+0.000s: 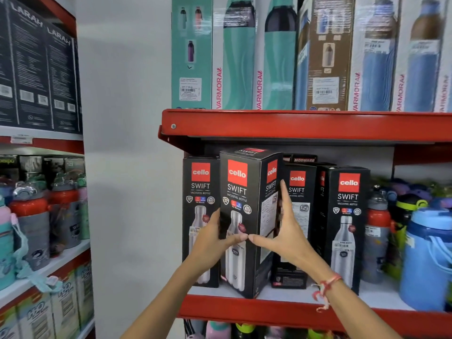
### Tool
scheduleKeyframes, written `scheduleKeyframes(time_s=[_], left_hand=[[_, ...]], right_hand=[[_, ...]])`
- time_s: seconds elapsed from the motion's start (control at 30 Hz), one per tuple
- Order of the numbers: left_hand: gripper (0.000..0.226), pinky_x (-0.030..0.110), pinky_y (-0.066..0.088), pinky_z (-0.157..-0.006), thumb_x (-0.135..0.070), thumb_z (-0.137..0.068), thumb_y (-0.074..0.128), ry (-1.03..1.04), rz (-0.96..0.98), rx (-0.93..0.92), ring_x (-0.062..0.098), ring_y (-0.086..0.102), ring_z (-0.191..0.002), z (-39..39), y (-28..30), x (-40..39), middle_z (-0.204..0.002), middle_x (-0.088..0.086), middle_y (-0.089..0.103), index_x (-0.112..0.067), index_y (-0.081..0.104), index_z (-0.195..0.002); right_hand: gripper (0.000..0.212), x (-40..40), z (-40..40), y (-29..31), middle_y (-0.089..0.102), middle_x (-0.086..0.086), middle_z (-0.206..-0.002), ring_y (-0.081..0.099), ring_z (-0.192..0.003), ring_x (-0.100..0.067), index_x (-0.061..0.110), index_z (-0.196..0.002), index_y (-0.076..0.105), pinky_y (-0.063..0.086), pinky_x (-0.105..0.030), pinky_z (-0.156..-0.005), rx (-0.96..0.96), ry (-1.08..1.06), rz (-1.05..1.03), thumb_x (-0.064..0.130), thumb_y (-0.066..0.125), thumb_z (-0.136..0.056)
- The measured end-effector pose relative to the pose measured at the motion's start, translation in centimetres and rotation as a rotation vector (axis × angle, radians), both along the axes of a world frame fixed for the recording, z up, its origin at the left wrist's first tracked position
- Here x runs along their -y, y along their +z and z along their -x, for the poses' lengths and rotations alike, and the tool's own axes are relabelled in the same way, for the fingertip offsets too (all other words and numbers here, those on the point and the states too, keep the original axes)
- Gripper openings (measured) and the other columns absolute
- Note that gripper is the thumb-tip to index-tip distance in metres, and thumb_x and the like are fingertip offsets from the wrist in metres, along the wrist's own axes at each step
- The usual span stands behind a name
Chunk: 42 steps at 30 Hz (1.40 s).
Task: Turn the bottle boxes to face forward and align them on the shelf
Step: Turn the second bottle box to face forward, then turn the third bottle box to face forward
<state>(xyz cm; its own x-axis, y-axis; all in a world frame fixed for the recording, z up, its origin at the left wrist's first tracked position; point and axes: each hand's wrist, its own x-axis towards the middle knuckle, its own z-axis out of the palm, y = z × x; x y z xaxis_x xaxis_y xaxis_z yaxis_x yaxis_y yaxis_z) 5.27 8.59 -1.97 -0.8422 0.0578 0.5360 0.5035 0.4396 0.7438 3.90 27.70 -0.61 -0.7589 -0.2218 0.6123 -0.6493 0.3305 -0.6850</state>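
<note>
Several black Cello Swift bottle boxes stand on the red shelf (244,311). The second box from the left (241,192) sits at the front edge, turned at an angle so its front and right side both show. My left hand (215,243) presses its left side and my right hand (283,231) lies flat against its right side, thumbs nearly touching across the front corner. The leftmost box (200,184) faces forward behind it. A third box (299,204) shows its side panel. The rightmost box (347,216) faces forward.
Loose bottles (378,231) and a blue jug (428,255) fill the shelf's right end. Varmora boxes (278,52) stand on the shelf above, whose red lip (293,126) overhangs. A second rack at left holds bottles (34,216) and Larah boxes (36,69).
</note>
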Motion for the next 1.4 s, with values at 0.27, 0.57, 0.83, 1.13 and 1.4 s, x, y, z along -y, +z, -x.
scheduleKeyframes(time_s=[0.27, 0.57, 0.83, 1.13, 1.4], left_hand=[[0.064, 0.032, 0.055, -0.087, -0.028, -0.069, 0.081, 0.217, -0.087, -0.157, 0.010, 0.066, -0.099, 0.3, -0.6, -1.4, -0.106, -0.005, 0.071, -0.018, 0.052, -0.125], [0.068, 0.028, 0.051, -0.068, -0.016, -0.087, 0.065, 0.436, 0.134, -0.002, 0.021, 0.065, -0.078, 3.6, 0.1, -4.1, -0.098, 0.014, 0.069, -0.008, 0.028, -0.143], [0.070, 0.036, 0.053, -0.080, -0.016, -0.091, 0.060, 0.602, 0.296, 0.048, 0.027, 0.067, -0.096, 5.0, -0.3, -5.2, -0.106, 0.014, 0.068, -0.009, 0.017, -0.146], [0.081, 0.023, 0.053, -0.051, 0.009, -0.058, 0.079, 0.803, 0.709, -0.196, 0.020, 0.067, -0.066, 2.9, -1.6, -6.2, -0.098, 0.017, 0.068, 0.007, 0.046, -0.132], [0.046, 0.030, 0.053, -0.052, -0.009, -0.066, 0.083, 0.563, 0.587, -0.298, 0.025, 0.066, -0.069, 3.0, -1.8, -7.8, -0.093, 0.011, 0.064, -0.005, 0.063, -0.108]], right_hand=[[0.119, -0.9, 2.2, 2.6, 0.033, 0.050, -0.119, 0.056, -0.107, 0.011, 0.053, -0.143, -0.011, 0.045, -0.022, -0.097, 0.139, 0.162, -0.162, 0.009, 0.076, -0.076], [0.115, 0.8, 4.5, 1.1, 0.064, -0.002, -0.122, 0.067, -0.102, -0.019, 0.055, -0.142, -0.010, 0.053, -0.043, -0.093, 0.036, -0.136, -0.128, 0.004, 0.072, -0.080], [0.093, 1.4, 5.5, -1.1, 0.068, -0.019, -0.111, 0.068, -0.097, -0.031, 0.037, -0.149, 0.007, 0.056, -0.042, -0.084, -0.069, -0.347, -0.144, 0.005, 0.066, -0.085], [0.047, -0.4, 4.0, -2.1, 0.056, -0.007, -0.109, 0.050, -0.094, -0.018, 0.014, -0.122, 0.057, 0.046, -0.028, -0.077, -0.377, -0.771, 0.152, 0.029, 0.071, -0.080], [0.114, -0.4, 3.8, -2.4, 0.024, -0.026, -0.143, 0.037, -0.122, -0.045, 0.035, -0.148, -0.010, 0.044, -0.056, -0.092, 0.083, -0.709, 0.026, 0.027, 0.077, -0.075]])
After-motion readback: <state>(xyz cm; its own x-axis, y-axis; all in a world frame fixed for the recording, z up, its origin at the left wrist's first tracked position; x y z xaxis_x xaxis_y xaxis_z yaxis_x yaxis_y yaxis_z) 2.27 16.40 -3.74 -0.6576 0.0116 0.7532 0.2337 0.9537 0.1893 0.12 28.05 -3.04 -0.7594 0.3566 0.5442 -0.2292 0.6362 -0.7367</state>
